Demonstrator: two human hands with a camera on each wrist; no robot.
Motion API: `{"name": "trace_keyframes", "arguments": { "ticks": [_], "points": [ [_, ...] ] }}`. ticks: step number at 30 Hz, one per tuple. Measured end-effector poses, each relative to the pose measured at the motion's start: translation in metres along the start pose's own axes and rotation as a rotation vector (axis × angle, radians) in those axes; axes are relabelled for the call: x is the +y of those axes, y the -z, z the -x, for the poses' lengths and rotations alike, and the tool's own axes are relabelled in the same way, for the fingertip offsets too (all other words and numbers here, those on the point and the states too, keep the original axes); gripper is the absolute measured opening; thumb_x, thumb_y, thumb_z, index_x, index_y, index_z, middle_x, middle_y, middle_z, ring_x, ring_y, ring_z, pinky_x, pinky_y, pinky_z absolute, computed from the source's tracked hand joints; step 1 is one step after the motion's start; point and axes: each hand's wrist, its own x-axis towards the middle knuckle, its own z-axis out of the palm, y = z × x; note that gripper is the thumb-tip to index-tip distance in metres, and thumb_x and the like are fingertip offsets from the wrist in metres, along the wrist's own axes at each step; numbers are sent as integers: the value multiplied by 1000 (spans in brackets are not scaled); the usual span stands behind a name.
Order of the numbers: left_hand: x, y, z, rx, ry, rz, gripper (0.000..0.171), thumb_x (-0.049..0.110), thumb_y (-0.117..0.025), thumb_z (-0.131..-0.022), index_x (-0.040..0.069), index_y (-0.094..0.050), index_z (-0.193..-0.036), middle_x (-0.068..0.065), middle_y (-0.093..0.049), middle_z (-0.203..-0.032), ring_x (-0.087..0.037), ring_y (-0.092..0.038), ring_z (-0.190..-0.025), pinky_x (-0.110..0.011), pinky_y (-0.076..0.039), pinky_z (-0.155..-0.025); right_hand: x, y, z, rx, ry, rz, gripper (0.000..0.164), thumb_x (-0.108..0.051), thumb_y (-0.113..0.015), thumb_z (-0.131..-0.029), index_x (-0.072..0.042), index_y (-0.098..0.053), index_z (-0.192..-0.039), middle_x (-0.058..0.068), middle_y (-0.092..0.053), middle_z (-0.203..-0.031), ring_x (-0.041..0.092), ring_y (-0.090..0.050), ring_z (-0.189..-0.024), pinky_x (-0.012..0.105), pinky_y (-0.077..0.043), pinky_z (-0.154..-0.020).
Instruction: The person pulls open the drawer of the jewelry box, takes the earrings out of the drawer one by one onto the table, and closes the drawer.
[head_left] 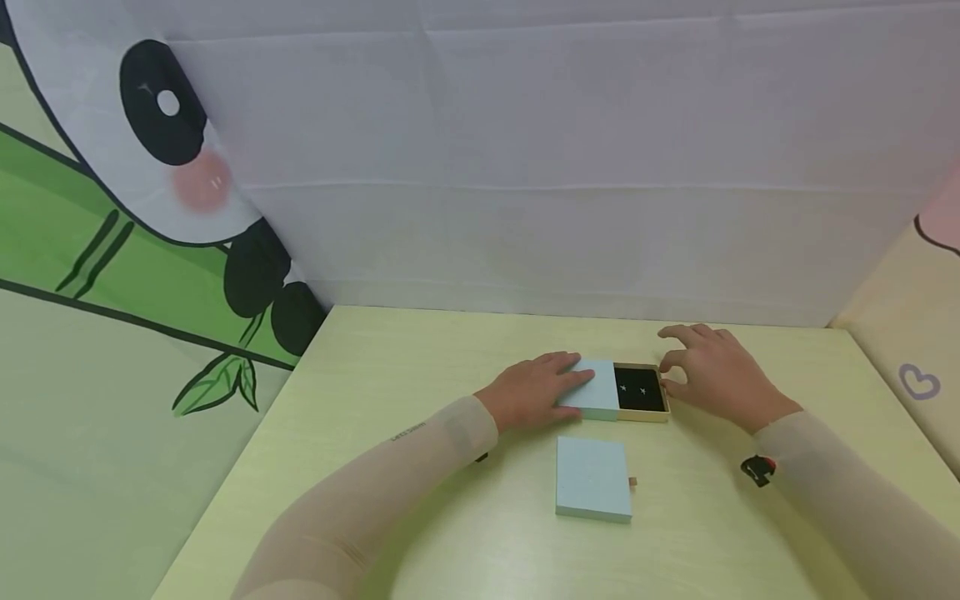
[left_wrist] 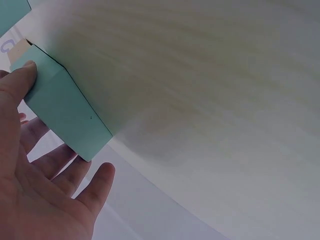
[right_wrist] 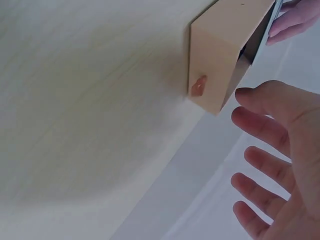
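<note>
My left hand (head_left: 528,390) grips the light-blue sleeve of a drawer-style jewellery box (head_left: 597,385) lying on the table. In the left wrist view, the thumb presses one side of the sleeve (left_wrist: 70,110) and fingers reach the opposite side. Out of its right end sticks a tan inner drawer (head_left: 651,417) with a black insert (head_left: 632,402), bearing two small silvery pieces (head_left: 642,391). Just beyond the drawer's end, my right hand (head_left: 720,377) hovers with loosely bent, spread fingers, holding nothing. A short brownish ribbon tab (right_wrist: 199,86) shows on the drawer's end in the right wrist view.
Nearer to me lies a second light-blue box (head_left: 592,479), closed, its small ribbon tab (head_left: 633,482) at the right side. A pale wooden table (head_left: 420,358) carries both boxes. White cloth (head_left: 525,167) rises behind it, with a cartoon-printed panel (head_left: 150,292) at left.
</note>
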Motion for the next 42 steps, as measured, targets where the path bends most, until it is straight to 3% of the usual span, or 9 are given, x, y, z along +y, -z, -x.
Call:
{"name": "trace_keyframes", "arguments": {
  "ticks": [15,26,42],
  "points": [
    [-2,-5,-5,3,7,-2,75,62,-62,-120,33,-41,-186,-5,-38,-195,-26,-40,-182,-45,-47,-141,-25,-7,-24,-33,60,-38,10,-24,-96,-98,-20,-94,-107,19,-73,-158,49,-66,-148,71,-56,-120],
    [0,-2,-4,7,4,-26,75,62,-62,-120,32,-42,-186,-5,-39,-195,-25,-41,-181,-44,-49,-140,-32,-16,-31,-46,104,-34,10,-23,-94,-99,-19,-95,-108,19,-74,-157,47,-67,-146,68,-59,-115],
    [1,0,-2,0,6,-12,75,62,-62,-120,32,-41,-186,-6,-39,-195,-26,-40,-182,-45,-49,-140,-39,-22,-37,-60,85,-60,6,-13,-94,-98,-18,-95,-100,18,-76,-155,48,-68,-146,69,-59,-114]
  ]
}}
